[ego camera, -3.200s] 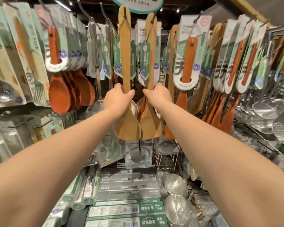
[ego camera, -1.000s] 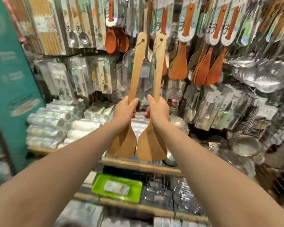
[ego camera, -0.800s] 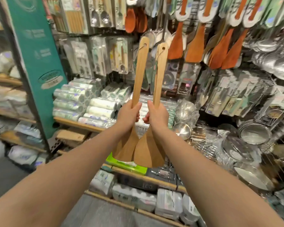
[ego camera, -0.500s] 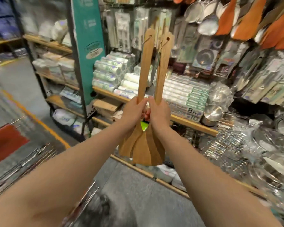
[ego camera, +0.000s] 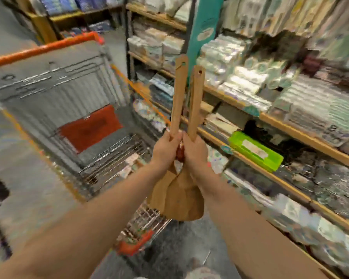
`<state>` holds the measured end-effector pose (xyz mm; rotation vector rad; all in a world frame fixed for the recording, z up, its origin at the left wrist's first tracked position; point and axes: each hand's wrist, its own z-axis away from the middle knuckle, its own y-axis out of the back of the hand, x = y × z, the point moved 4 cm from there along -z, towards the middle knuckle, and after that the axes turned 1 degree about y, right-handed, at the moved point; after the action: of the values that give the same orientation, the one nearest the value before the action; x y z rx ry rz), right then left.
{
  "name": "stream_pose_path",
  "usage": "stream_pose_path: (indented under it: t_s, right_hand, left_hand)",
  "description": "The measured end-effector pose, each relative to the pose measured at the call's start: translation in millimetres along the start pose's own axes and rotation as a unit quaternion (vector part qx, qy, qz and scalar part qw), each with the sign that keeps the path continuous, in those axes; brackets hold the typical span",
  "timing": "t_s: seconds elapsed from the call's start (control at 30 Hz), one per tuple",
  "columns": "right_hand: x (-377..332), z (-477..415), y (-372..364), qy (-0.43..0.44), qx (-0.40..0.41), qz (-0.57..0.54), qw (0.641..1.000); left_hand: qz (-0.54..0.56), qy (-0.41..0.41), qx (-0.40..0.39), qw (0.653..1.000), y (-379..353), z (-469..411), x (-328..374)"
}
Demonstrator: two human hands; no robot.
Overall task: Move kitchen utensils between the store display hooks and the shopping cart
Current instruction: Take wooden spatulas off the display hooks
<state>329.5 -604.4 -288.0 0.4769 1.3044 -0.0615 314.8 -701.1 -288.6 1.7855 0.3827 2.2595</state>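
Observation:
My left hand (ego camera: 165,148) grips the handle of one wooden spatula (ego camera: 178,93), held upright with its blade down. Beside it, touching, my right hand (ego camera: 195,152) grips a second wooden spatula (ego camera: 195,101) the same way. The two blades overlap below my wrists. A wire shopping cart (ego camera: 73,93) with an orange rim stands to the left, its right edge just below and left of my hands. The display hooks are out of view.
Wooden store shelves (ego camera: 280,119) with packaged goods run along the right. A bright green box (ego camera: 254,152) lies on a lower shelf. A red panel (ego camera: 89,127) shows inside the cart. Grey floor lies below. The frame is blurred.
The view has swung left and down from the hooks to the cart. Both hands have kept hold of the spatulas and now sit beside the cart's right edge.

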Motion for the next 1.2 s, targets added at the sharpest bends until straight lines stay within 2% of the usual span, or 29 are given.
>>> stream_pose_path:
  t_s: [0.07, 0.23, 0.4, 0.5, 0.6, 0.83, 0.9, 1.03, 1.13, 1.2]
  right_hand:
    - [2.1, -1.6, -39.9, 0.006, -0.024, 0.000, 1.000]
    - [30.0, -16.6, -131.8, -0.047, -0.119, 0.033, 0.991]
    - [73.2, -47.1, -204.5, -0.069, -0.207, 0.121, 0.968]
    - [107.0, -69.7, -231.5, -0.099, -0.254, 0.174, 0.946]
    - [153.3, -87.2, -251.4, -0.139, -0.315, 0.236, 0.909]
    - [237.6, -102.1, -256.5, -0.220, -0.370, 0.317, 0.845]
    - [256.4, -105.3, -254.3, -0.213, -0.380, 0.359, 0.825]
    - [280.8, -105.4, -251.8, -0.246, -0.329, 0.326, 0.851]
    - [323.3, -106.6, -250.7, -0.260, -0.353, 0.308, 0.844]
    - [320.0, -101.9, -251.5, -0.272, -0.354, 0.301, 0.843]
  left_hand:
    - [-0.006, 0.026, 0.019, 0.999, 27.6, -11.1, -20.9]
    - [0.047, 0.130, 0.079, 0.987, 72.3, -43.5, -88.3]
    - [0.116, 0.256, 0.160, 0.946, 82.5, -83.3, -163.7]
    - [0.145, 0.334, 0.176, 0.915, 69.1, -106.0, -207.4]
    - [0.171, 0.401, 0.167, 0.885, 51.1, -123.8, -250.9]
    - [0.081, 0.499, 0.069, 0.860, 7.0, -134.4, -339.5]
    - [0.083, 0.509, 0.039, 0.856, -5.3, -131.5, -354.8]
    - [0.078, 0.515, 0.018, 0.854, -20.9, -127.2, -368.0]
    - [0.052, 0.516, 0.004, 0.855, -28.2, -128.3, -372.9]
    - [0.050, 0.527, 0.002, 0.848, -30.7, -126.9, -373.5]
